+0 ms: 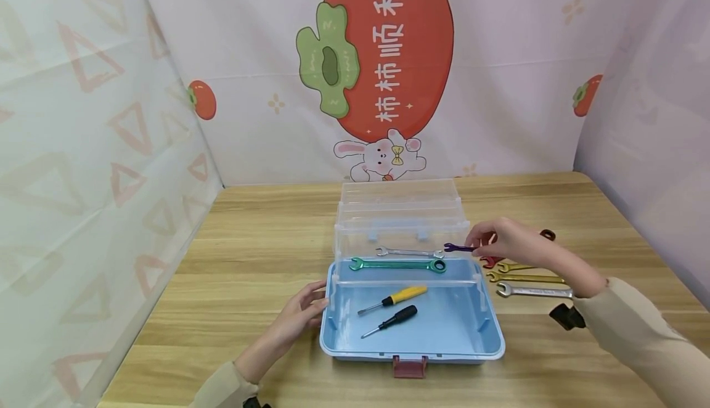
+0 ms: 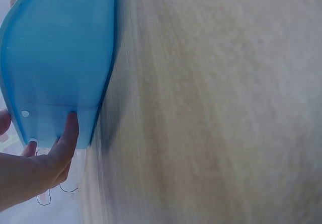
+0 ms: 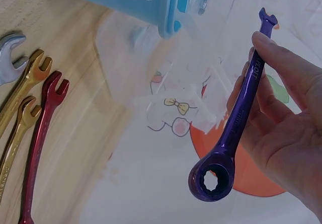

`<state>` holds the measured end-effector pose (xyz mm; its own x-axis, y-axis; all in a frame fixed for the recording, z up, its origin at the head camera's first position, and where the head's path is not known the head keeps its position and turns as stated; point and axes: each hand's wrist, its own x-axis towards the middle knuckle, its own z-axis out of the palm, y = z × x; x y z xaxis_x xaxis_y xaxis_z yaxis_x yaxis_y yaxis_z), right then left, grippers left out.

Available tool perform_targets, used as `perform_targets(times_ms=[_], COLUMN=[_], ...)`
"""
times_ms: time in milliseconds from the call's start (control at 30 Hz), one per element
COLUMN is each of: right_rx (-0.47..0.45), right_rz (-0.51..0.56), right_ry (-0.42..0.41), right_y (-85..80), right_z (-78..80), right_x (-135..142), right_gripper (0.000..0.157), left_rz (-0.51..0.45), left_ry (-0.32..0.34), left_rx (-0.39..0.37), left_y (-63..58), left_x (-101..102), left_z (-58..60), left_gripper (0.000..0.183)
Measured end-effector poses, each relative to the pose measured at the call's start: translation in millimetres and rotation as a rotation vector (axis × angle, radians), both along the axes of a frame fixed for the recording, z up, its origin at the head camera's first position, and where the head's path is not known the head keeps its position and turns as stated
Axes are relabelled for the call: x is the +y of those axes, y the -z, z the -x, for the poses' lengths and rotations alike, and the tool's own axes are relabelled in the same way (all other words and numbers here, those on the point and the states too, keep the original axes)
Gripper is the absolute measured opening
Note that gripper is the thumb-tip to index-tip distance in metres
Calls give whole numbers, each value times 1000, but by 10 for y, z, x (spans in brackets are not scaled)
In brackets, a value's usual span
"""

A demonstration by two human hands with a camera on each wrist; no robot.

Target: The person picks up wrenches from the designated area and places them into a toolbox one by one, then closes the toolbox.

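Note:
My right hand (image 1: 507,241) pinches a purple ratchet combination wrench (image 3: 244,103) near its open-jaw end; the ring end hangs free in the right wrist view. The hand is raised by the back right corner of a blue toolbox (image 1: 444,328). My left hand (image 1: 299,315) touches the toolbox's left side, with fingertips against the outer wall and the thumb near the rim. A yellow-handled screwdriver (image 1: 407,294) and a black-handled screwdriver (image 1: 402,316) lie inside. Toward the back are a green ratchet wrench (image 1: 396,264) and a silver wrench (image 1: 410,252), seen through clear plastic.
The toolbox's clear lid (image 1: 399,211) stands open at the back, and its reddish latch (image 1: 409,367) hangs in front. Right of the box lie a red wrench (image 3: 40,133), gold wrenches (image 1: 527,278) and a silver wrench (image 1: 535,291) on the wooden table (image 1: 249,260).

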<state>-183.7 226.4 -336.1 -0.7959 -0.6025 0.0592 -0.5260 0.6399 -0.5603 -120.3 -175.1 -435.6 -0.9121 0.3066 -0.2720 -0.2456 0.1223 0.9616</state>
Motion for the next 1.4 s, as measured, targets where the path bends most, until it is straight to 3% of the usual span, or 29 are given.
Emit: perform_targets(times_ms=[267,667,1033,1400], right_rx=[-51,-15,-46,-68], right_rz=[21,34,50,46], right_ry=[-13,-101,-184,-170], right_y=[-27,-40,-69,-19], right_z=[41,106,145,147], right_x=[-124,-372,-633,-815], right_gripper=[12,12,12,11], left_rz=[8,12,11,-4], left_ry=[7,1,7,11], left_rx=[-2,-9,-2,15], left_y=[-17,-31,-16,-25], left_x=[-5,2,-5,2], left_z=[-4,-6,-5,-15], left_gripper=[59,58,58,59])
